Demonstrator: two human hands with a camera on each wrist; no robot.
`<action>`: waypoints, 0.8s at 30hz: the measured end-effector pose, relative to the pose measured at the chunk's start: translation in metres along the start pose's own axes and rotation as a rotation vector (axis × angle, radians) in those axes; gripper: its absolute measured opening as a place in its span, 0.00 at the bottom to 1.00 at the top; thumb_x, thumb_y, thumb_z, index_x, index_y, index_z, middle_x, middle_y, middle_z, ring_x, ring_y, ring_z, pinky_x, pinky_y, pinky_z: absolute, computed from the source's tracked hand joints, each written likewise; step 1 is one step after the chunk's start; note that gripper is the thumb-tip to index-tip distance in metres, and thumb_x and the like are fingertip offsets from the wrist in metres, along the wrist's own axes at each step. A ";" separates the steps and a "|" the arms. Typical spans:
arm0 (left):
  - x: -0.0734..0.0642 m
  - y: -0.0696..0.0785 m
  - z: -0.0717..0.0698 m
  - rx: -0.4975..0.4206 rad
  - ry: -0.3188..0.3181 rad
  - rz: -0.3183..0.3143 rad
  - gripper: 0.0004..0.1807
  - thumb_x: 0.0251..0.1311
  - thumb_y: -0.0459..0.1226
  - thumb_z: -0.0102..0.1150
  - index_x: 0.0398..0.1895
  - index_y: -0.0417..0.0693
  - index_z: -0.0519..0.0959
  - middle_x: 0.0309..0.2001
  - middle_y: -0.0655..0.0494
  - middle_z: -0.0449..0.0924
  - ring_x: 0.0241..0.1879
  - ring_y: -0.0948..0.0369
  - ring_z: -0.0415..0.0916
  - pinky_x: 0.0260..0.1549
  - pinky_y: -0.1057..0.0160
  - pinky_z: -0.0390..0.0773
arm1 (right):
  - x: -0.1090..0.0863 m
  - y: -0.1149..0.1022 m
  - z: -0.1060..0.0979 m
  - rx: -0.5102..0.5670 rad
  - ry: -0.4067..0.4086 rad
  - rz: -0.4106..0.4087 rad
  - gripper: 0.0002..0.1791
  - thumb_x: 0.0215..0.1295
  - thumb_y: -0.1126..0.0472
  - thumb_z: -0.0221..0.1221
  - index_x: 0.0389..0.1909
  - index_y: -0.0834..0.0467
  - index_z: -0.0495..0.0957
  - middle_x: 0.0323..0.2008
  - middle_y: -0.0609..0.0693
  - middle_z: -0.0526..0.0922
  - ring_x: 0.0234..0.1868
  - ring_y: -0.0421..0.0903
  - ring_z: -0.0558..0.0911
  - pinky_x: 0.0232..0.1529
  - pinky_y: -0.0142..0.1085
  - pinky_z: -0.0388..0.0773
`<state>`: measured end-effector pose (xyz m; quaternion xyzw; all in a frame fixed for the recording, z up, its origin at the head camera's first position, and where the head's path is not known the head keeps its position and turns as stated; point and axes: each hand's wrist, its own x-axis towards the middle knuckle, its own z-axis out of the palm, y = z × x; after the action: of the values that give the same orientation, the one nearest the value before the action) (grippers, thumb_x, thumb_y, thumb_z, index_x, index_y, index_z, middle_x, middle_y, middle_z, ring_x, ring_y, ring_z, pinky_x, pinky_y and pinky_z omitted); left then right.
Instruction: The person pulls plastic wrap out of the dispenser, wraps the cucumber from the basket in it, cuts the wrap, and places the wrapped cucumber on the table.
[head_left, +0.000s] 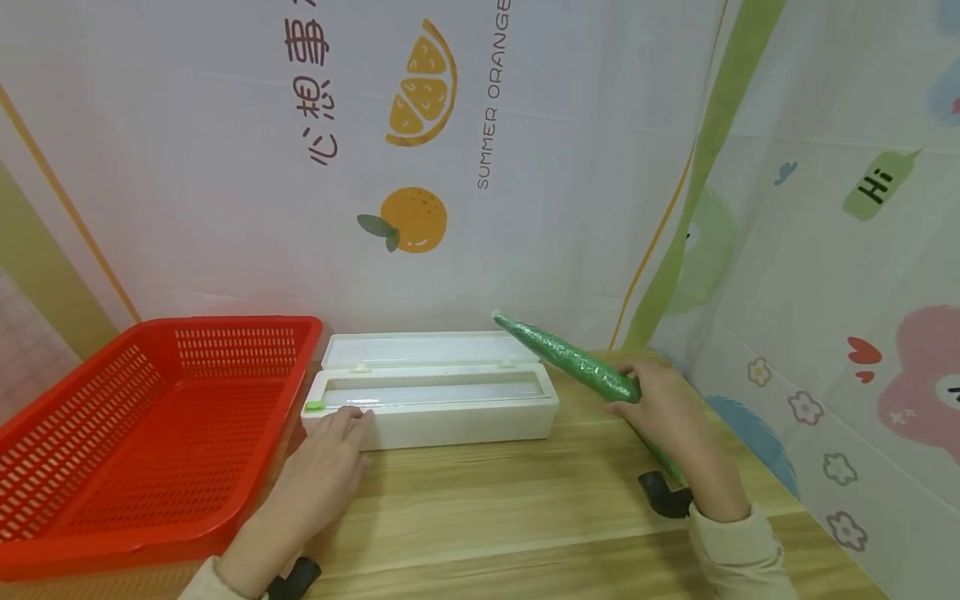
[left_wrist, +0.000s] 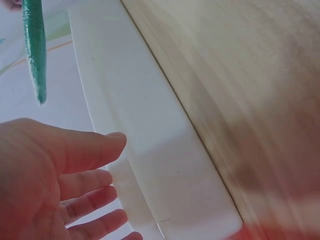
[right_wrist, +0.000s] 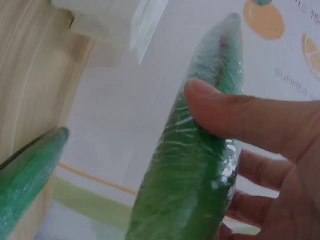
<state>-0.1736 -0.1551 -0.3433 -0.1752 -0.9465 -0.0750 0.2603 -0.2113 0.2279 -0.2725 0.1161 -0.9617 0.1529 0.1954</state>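
Note:
My right hand (head_left: 651, 404) grips a green cucumber (head_left: 570, 358) wrapped in shiny clear film. It is held in the air at a tilt, its tip toward the upper left; in the right wrist view, thumb and fingers lie around the wrapped cucumber (right_wrist: 185, 165). A second wrapped cucumber (right_wrist: 30, 185) lies on the table, mostly behind my right hand in the head view. My left hand (head_left: 322, 462) is at the front left of a white cling film dispenser box (head_left: 465, 425), fingertips at its top edge. The box's lid (head_left: 435, 347) stands raised, and a green slider (head_left: 314, 406) sits at its left end.
A red plastic basket (head_left: 247, 492) stands on the left, close to the dispenser. The wooden table (head_left: 510, 517) runs in front of the box. Printed cloth (head_left: 570, 208) hangs right behind the box and along the right side.

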 end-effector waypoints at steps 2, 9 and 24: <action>0.000 0.000 0.000 -0.001 0.004 0.002 0.29 0.46 0.33 0.69 0.54 0.35 0.73 0.49 0.43 0.73 0.46 0.50 0.73 0.46 0.52 0.77 | 0.000 0.006 -0.001 0.001 -0.022 0.045 0.28 0.50 0.59 0.68 0.50 0.69 0.73 0.44 0.65 0.79 0.39 0.57 0.80 0.35 0.48 0.77; 0.000 0.000 0.001 -0.002 0.000 -0.003 0.29 0.46 0.33 0.69 0.54 0.36 0.73 0.49 0.43 0.73 0.46 0.49 0.72 0.45 0.53 0.77 | 0.003 0.027 0.005 0.007 -0.150 0.180 0.33 0.53 0.52 0.65 0.52 0.73 0.72 0.45 0.66 0.78 0.36 0.53 0.78 0.31 0.43 0.75; 0.000 -0.001 0.000 0.001 -0.010 -0.003 0.30 0.45 0.33 0.69 0.54 0.36 0.73 0.50 0.43 0.73 0.48 0.49 0.71 0.45 0.53 0.78 | 0.001 0.046 0.040 -0.040 -0.310 0.297 0.25 0.54 0.53 0.64 0.36 0.74 0.73 0.28 0.58 0.76 0.27 0.50 0.73 0.26 0.40 0.71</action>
<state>-0.1737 -0.1555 -0.3439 -0.1741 -0.9481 -0.0742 0.2554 -0.2391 0.2563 -0.3182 -0.0086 -0.9897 0.1411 0.0226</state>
